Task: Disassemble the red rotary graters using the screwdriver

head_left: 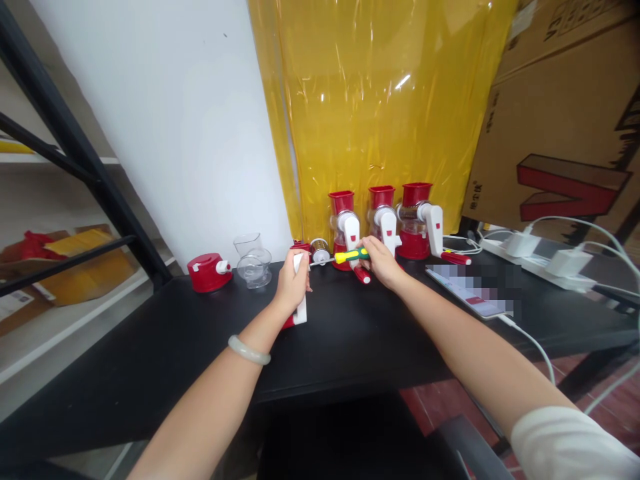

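Note:
My left hand [293,283] is wrapped round a white crank handle [301,308] with a red grip, held up over the black table. In my right hand [381,264] is a screwdriver [353,255] with a yellow and green handle. Its metal shaft points left, and the tip meets or comes very close to the white crank; my left fingers partly hide that spot. Just behind the hands are a grater drum [320,251] and a red part [301,247]. Left of them, a clear plastic housing [254,261] stands beside a red base [209,272] with a white knob.
Three red and white rotary graters [416,223] line the table's back edge. A phone [467,291] lies plugged in at the right, near a white power strip [540,263] with chargers and cables. A large cardboard box [555,127] stands behind; shelves [60,160] are at the left.

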### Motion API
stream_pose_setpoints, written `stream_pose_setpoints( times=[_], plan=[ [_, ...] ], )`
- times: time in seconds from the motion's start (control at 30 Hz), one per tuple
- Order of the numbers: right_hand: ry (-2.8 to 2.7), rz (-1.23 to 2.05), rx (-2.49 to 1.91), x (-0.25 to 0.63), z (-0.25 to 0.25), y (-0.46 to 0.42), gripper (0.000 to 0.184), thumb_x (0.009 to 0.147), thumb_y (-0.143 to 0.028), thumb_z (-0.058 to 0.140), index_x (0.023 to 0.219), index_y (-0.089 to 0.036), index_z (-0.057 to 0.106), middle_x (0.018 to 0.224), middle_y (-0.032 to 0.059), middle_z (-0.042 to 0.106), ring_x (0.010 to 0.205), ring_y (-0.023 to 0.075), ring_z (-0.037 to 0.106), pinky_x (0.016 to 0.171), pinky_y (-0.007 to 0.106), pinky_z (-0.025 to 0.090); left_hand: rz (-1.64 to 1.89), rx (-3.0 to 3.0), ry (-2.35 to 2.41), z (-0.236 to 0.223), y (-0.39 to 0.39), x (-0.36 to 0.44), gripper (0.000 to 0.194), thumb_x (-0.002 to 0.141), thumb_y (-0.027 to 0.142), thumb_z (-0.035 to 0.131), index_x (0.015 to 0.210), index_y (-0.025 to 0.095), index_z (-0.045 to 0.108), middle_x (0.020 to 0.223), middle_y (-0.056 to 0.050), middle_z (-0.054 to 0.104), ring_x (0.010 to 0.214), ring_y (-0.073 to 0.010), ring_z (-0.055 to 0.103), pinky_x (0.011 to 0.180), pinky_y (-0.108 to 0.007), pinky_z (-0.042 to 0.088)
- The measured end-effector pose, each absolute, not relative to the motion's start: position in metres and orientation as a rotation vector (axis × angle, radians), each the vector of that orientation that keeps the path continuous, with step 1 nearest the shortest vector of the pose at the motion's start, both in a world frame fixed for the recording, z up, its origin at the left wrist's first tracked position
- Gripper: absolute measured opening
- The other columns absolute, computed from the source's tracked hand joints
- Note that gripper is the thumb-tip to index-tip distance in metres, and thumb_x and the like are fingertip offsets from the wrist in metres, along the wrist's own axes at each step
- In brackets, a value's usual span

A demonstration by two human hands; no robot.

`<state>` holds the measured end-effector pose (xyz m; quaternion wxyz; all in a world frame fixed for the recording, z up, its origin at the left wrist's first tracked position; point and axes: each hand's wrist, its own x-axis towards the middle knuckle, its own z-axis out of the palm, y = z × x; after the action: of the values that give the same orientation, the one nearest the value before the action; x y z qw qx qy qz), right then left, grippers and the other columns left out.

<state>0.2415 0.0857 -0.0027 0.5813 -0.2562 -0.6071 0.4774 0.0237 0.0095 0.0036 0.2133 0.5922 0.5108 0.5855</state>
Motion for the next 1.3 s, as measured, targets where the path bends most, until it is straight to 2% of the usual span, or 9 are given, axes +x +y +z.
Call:
stream_pose_setpoints(
  times=[0.2, 0.43, 0.53, 0.67, 0.77, 0.87, 1.03, 1.3],
  plan=[
    [-1.301, 1.238, -0.554, 0.2378, -0.0039, 0.0886, 0.046, 0.073, -0.063, 0.072, 0.085, -0.024, 0.052, 0.059, -0.0091, 0.045, 0.046, 0.0079, 0.044, 0.048, 0.025, 0.042, 1.635, 1.644, 1.41, 0.0028, 0.0106, 0.0233, 0.034, 0.094, 0.056, 0.048, 0.106, 0.024, 0.053, 0.062, 0.007, 0.05, 0.044, -0.0108, 0.051, 0.04, -0.022, 0.049],
    [-1.221, 1.331, -0.549, 0.2376, 0.0016, 0.0836, 0.044, 0.065, -0.051, 0.078, 0.086, -0.023, 0.051, 0.07, -0.0066, 0.053, 0.053, 0.0082, 0.049, 0.052, 0.026, 0.046, 1.623, 1.665, 1.412, 0.0048, 0.0075, 0.0251, 0.033, 0.095, 0.055, 0.048, 0.105, 0.023, 0.053, 0.055, 0.008, 0.048, 0.043, -0.0115, 0.05, 0.042, -0.022, 0.049],
    [-1.227, 1.286, -0.556, 0.2384, -0.0003, 0.0861, 0.043, 0.068, -0.056, 0.074, 0.084, -0.024, 0.051, 0.069, -0.006, 0.053, 0.053, 0.009, 0.048, 0.049, 0.025, 0.041, 1.612, 1.668, 1.413, 0.0047, 0.0072, 0.0252, 0.033, 0.094, 0.055, 0.049, 0.105, 0.024, 0.053, 0.055, 0.008, 0.048, 0.043, -0.0118, 0.051, 0.042, -0.022, 0.048],
    [-1.337, 1.146, -0.595, 0.2401, -0.0031, 0.0871, 0.049, 0.079, -0.073, 0.059, 0.082, -0.025, 0.05, 0.056, -0.0061, 0.047, 0.047, 0.0113, 0.046, 0.047, 0.026, 0.038, 1.631, 1.655, 1.417, 0.0034, 0.0091, 0.0243, 0.033, 0.094, 0.055, 0.049, 0.105, 0.024, 0.054, 0.058, 0.008, 0.049, 0.043, -0.0115, 0.051, 0.041, -0.022, 0.048],
    [-1.399, 1.106, -0.628, 0.2411, -0.002, 0.0845, 0.053, 0.079, -0.077, 0.057, 0.079, -0.025, 0.048, 0.049, -0.008, 0.042, 0.04, 0.0101, 0.039, 0.044, 0.026, 0.035, 1.638, 1.648, 1.412, 0.003, 0.0107, 0.0238, 0.033, 0.094, 0.054, 0.05, 0.105, 0.024, 0.054, 0.059, 0.008, 0.049, 0.043, -0.0112, 0.051, 0.041, -0.022, 0.048],
    [-1.394, 1.142, -0.626, 0.2409, -0.0006, 0.0832, 0.052, 0.075, -0.074, 0.064, 0.079, -0.025, 0.047, 0.048, -0.0096, 0.041, 0.038, 0.0081, 0.036, 0.044, 0.026, 0.036, 1.639, 1.647, 1.404, 0.0032, 0.011, 0.0237, 0.033, 0.094, 0.055, 0.049, 0.105, 0.024, 0.054, 0.058, 0.008, 0.048, 0.042, -0.011, 0.051, 0.041, -0.021, 0.048],
    [-1.342, 1.183, -0.587, 0.2392, -0.0032, 0.0864, 0.045, 0.075, -0.066, 0.068, 0.082, -0.024, 0.051, 0.049, -0.0111, 0.039, 0.041, 0.0079, 0.039, 0.049, 0.026, 0.042, 1.629, 1.658, 1.403, 0.0033, 0.0096, 0.0234, 0.033, 0.094, 0.055, 0.048, 0.105, 0.024, 0.053, 0.055, 0.009, 0.047, 0.043, -0.0115, 0.05, 0.041, -0.021, 0.048],
    [-1.257, 1.311, -0.539, 0.2382, 0.0004, 0.0836, 0.046, 0.067, -0.056, 0.077, 0.085, -0.024, 0.05, 0.062, -0.0085, 0.05, 0.05, 0.009, 0.046, 0.051, 0.026, 0.044, 1.634, 1.644, 1.402, 0.0035, 0.0095, 0.0238, 0.034, 0.094, 0.055, 0.049, 0.105, 0.024, 0.053, 0.057, 0.008, 0.049, 0.043, -0.0111, 0.05, 0.041, -0.021, 0.048]
  ],
)
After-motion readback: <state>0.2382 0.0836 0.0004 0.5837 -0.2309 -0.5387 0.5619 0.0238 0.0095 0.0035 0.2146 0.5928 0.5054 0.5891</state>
